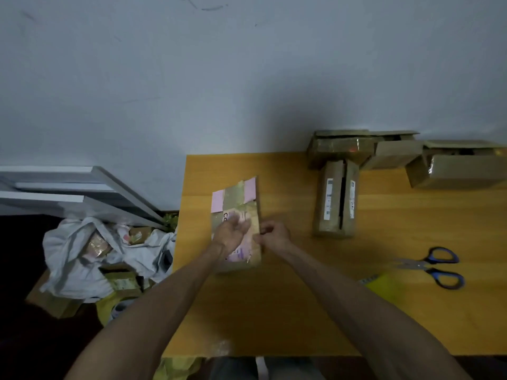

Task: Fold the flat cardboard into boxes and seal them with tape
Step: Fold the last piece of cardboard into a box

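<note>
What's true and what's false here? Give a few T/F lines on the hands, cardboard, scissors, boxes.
1. The left hand lies open on the flat cardboard. True.
2. The right hand holds the scissors. False: it pinches the cardboard's right edge; the scissors lie on the table to its right.
3. The scissors have red handles. False: blue.
4. Several boxes sit at the table's far right, by the wall. True.
</note>
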